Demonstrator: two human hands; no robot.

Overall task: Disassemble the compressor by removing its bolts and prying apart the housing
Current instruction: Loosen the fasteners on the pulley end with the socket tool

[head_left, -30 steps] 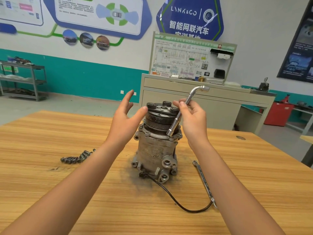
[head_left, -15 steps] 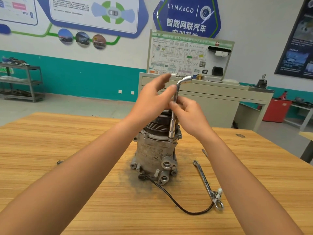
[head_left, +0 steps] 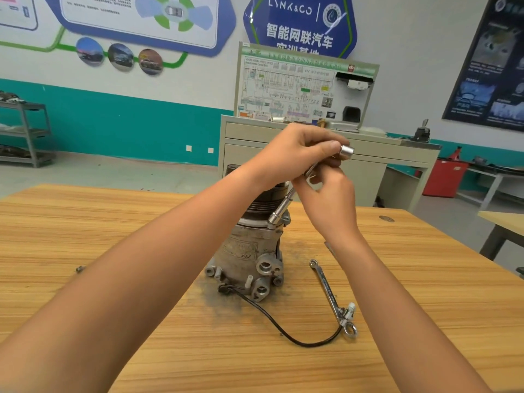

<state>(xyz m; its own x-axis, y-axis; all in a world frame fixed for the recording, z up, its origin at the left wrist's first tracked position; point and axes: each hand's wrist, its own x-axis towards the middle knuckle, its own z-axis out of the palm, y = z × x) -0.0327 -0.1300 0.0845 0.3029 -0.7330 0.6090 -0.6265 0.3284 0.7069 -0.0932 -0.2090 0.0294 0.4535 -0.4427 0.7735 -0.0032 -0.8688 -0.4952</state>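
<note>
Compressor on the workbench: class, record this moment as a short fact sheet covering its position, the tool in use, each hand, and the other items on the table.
Compressor: stands upright on wooden table, pulley end up
Tool: L-shaped socket wrench, lower end on the housing's upper flange
Left hand: grips wrench's bent top
Right hand: holds wrench shaft
Also on table: spanner, black cable, one loose bolt
</note>
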